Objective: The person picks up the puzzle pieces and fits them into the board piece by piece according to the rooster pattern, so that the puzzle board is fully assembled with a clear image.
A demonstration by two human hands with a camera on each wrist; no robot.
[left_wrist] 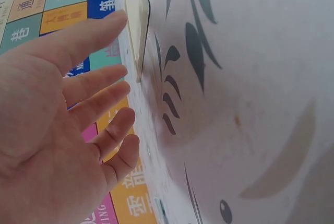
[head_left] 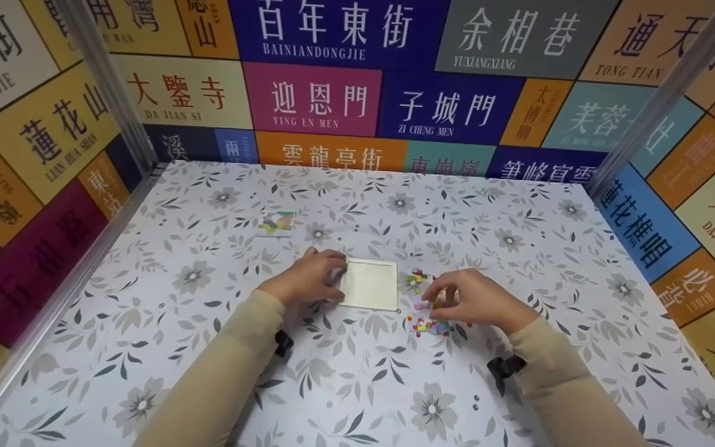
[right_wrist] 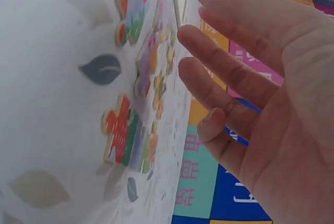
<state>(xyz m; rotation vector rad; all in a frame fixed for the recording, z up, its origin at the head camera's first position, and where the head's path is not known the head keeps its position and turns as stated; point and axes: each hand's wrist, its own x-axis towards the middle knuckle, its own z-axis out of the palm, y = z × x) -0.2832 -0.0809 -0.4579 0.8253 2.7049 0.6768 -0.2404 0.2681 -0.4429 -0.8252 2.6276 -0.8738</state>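
Observation:
A square cream tray with a raised rim lies flat on the patterned tabletop. My left hand is at its left edge, thumb and fingers spread; in the left wrist view the thumb of that hand is close to the tray's edge, and whether it touches cannot be told. Right of the tray, colourful jigsaw pieces lie loose. Over them hovers my right hand, its fingers bent loosely. The right wrist view shows nothing held in that hand, with several pieces on the table beside it.
A small square picture card lies at the back left of the table. Walls covered in coloured panels with lettering stand behind and at both sides, with clear posts at the corners.

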